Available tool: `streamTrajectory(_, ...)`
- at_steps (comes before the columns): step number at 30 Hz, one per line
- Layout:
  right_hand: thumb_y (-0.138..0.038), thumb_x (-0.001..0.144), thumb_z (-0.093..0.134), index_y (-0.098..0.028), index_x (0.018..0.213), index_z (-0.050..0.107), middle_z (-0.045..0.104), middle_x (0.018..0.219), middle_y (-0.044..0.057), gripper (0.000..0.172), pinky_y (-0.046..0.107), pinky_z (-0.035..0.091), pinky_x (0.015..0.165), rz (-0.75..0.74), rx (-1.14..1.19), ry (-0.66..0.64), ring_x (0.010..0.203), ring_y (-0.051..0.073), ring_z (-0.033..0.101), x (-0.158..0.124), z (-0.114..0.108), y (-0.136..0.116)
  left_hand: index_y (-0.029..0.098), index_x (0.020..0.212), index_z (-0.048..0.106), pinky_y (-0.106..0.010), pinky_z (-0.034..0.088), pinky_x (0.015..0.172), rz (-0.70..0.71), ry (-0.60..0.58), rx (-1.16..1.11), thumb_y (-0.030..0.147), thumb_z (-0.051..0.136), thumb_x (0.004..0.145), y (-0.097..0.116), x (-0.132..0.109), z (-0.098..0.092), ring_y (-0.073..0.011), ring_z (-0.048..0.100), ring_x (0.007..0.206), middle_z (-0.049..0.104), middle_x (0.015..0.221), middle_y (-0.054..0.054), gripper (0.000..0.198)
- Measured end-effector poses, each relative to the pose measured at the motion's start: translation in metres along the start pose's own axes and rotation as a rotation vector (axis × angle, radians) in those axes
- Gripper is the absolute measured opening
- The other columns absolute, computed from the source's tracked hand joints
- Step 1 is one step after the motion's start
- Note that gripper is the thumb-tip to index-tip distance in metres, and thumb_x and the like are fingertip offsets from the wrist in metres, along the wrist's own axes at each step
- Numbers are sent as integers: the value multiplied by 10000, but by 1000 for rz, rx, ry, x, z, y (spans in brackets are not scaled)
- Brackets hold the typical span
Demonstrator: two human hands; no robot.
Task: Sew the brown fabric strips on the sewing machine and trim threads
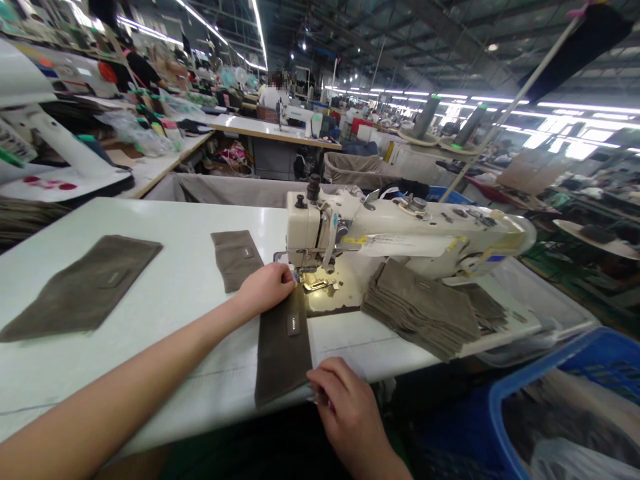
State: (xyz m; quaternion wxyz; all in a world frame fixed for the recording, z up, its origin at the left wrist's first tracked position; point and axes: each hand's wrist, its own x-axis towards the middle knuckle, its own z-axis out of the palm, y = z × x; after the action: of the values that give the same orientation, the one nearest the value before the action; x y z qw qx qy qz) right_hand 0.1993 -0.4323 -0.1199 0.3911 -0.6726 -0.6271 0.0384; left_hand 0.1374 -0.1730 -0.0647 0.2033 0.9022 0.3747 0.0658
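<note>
A dark olive fabric panel [284, 353] with a small label patch lies at the front of the sewing machine [320, 230], its far end at the presser foot. My left hand [267, 287] grips the panel's far end beside the needle, thumb and fingers pressed together. At the near right corner, my right hand [345, 407] pinches the panel's edge between thumb and forefinger. Something small and shiny shows under the right fingers, too hidden to name. A smaller labelled piece [235, 257] lies behind my left hand, and a larger labelled panel [90, 283] is at the left.
A stack of olive fabric pieces [420, 307] sits on the table right of the needle. Below the table's right side stands a blue plastic basket [500, 407] with material inside. Another machine [50, 127] is at the far left. A person in white [273, 97] is farther back.
</note>
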Motion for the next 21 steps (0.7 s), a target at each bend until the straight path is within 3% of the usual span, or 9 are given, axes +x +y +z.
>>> streamTrajectory(6, 4, 723, 508, -227, 1057, 613, 653, 967, 45, 420, 285, 509, 688, 14, -75, -35, 826, 196, 640, 3, 0, 0, 221, 696, 596, -286, 415, 596, -35, 35, 10, 372, 542, 820, -2, 2, 2, -227, 664, 752, 715, 793, -43, 202)
streamTrajectory(21, -24, 788, 499, -223, 982, 610, 626, 916, 26, 299, 277, 439, 657, 12, -90, -13, 812, 182, 611, 9, 1, -5, 223, 734, 639, -293, 397, 581, -70, 15, 16, 401, 552, 812, -1, 5, 1, -241, 664, 738, 715, 773, -52, 213)
